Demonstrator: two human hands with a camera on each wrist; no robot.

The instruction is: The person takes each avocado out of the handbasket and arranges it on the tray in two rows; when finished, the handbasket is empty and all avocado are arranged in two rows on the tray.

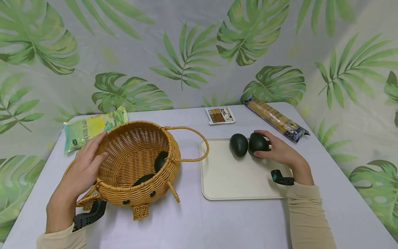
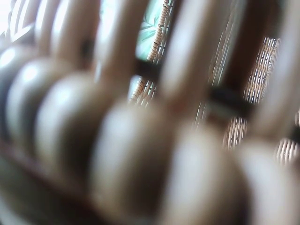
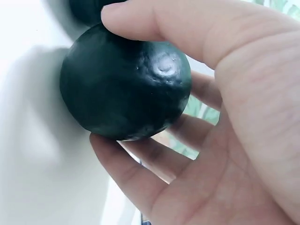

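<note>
Wicker basket (image 1: 141, 197), left grip (image 1: 84, 166) straight-fingered on rim (image 1: 130, 188); right grip (image 1: 278, 148) curled round dark avocado (image 1: 257, 142)

Creased beige sleeves (image 1: 311, 214); black wristbands (image 1: 87, 218), left perforated, right teal-marked.

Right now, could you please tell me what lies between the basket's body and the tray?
In the head view, a looped basket handle reaches across the gap, over bare white tabletop.

No legible txt; print on green-yellow bag (image 1: 93, 128) & sm. white pkt (image 1: 220, 116) too tiny
</note>
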